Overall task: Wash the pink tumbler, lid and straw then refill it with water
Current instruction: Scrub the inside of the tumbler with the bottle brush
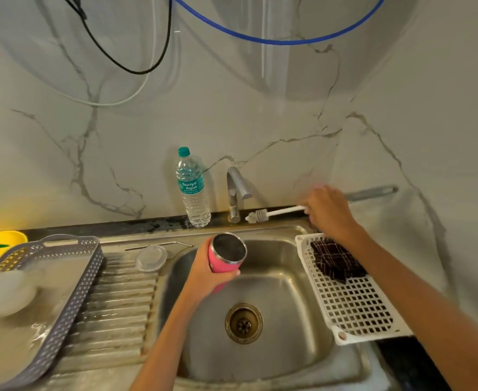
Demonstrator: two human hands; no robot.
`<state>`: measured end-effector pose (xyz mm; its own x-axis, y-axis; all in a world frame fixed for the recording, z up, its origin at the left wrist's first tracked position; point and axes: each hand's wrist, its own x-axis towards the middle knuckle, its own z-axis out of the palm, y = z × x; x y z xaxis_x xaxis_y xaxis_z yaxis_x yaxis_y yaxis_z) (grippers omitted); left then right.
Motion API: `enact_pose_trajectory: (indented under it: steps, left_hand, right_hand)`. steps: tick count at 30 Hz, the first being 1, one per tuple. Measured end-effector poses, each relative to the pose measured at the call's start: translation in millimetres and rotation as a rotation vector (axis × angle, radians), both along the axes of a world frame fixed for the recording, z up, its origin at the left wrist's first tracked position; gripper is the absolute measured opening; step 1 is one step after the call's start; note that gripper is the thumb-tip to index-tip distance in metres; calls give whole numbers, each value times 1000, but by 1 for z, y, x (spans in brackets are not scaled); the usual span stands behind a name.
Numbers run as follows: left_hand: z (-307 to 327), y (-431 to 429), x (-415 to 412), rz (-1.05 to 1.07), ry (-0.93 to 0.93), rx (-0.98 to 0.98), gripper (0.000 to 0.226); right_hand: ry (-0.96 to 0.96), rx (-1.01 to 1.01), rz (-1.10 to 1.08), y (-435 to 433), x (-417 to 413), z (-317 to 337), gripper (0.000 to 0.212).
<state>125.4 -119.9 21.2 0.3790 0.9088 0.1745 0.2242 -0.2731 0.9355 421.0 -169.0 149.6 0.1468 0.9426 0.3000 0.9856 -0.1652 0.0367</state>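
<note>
Head view: the left hand (204, 276) grips the pink tumbler (224, 258), tilted over the sink (288, 300); the right hand (328, 213) clasps the brush (277, 213) by its handle on the back ledge. Scrubbing seems about to start: the bristles must go into the tumbler's open mouth.

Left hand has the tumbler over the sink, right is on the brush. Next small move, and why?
Probably lift the brush and bring its bristle head into the open mouth of the tumbler: the right hand grips its handle, and the left hand holds the tumbler lidless, tilted over the sink.
</note>
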Motion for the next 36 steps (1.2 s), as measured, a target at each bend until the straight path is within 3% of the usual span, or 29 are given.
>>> enact_pose_trajectory:
  steps: [2, 5, 11, 16, 20, 26, 32, 36]
  left_hand:
    - [-9, 1, -10, 20, 40, 9, 92]
    - [-22, 1, -23, 67, 117, 7, 97]
    - [-30, 4, -31, 40, 198, 42, 98]
    - [-20, 4, -29, -58, 352, 124, 98]
    - [-13, 6, -29, -90, 515, 246, 98]
    - [-8, 19, -29, -111, 571, 295, 98]
    - [-2, 28, -31, -148, 622, 344, 100]
    - [-3, 31, -30, -148, 608, 360, 98]
  right_hand:
    - [100, -67, 90, -7, -12, -20, 20]
    - [88, -99, 238, -15, -28, -39, 24]
    - [-45, -224, 445, -19, -53, -55, 17]
    - [-258, -267, 518, -14, -72, -58, 27]
    - [-290, -274, 491, -9, -77, -56, 34]
    - [-205, -284, 565, -16, -87, -54, 36]
    - [-139, -277, 379, -8, -75, -60, 46]
    - [-139, -270, 485, -20, -89, -64, 47]
